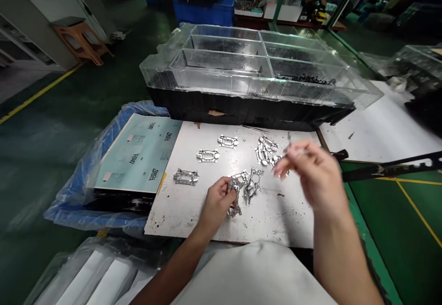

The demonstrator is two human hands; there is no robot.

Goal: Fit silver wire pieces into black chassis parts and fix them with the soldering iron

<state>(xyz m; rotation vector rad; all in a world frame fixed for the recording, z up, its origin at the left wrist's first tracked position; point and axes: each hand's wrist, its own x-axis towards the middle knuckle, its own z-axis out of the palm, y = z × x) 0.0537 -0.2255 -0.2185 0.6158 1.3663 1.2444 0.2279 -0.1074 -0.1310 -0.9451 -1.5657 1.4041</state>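
My left hand is closed around a silver, frame-like metal part, held upright just above the white board. Close beside it on the right lies another silver metal part, tilted and partly overlapping its neighbours. My right hand is raised over the board's right side, blurred, thumb and fingers pinched together. A small thin grey piece sticks up at its fingertips, too small to name. Several more silver parts lie near it in a loose pile, partly hidden by the hand.
Three silver parts lie spaced along the board's left side. Behind stands a clear divided tray with small dark pieces in some compartments. At left, a blue-lined bin holds a printed sheet. A black metal bar juts in at right.
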